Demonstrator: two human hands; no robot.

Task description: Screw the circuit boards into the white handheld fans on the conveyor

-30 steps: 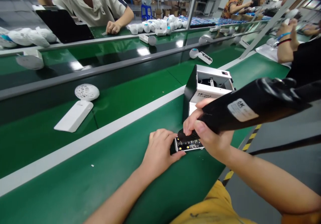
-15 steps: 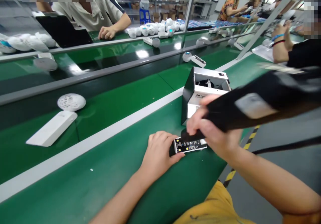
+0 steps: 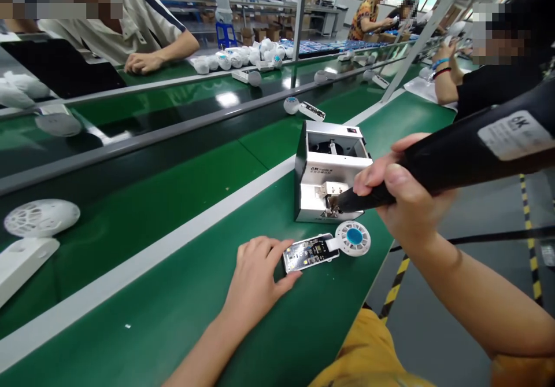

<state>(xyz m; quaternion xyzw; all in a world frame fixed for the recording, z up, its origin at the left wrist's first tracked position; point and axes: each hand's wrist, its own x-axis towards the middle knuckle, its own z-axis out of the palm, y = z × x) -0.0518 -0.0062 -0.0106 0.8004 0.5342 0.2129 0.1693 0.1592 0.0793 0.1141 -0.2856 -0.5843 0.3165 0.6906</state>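
An open handheld fan point(image 3: 323, 248) lies on the green bench, its circuit board bare and its round white head with a blue centre pointing right. My left hand point(image 3: 255, 277) rests on the bench at the fan's left end, thumb and fingers pinching the handle's end. My right hand point(image 3: 401, 193) is wrapped round a black electric screwdriver point(image 3: 459, 150). The driver's tip sits at the front slot of a small silver screw feeder box point(image 3: 323, 170) just behind the fan.
A finished white fan point(image 3: 30, 236) rides the green conveyor at far left; another fan point(image 3: 301, 108) lies further up the belt. Other people sit across the belt and at right. A heap of white parts point(image 3: 234, 58) lies at the far side. The floor drops off at right.
My right hand lifted the screwdriver off the fan's board and swung its tip up to the feeder box. The white fan on the belt slid left. My left hand stayed on the handle.
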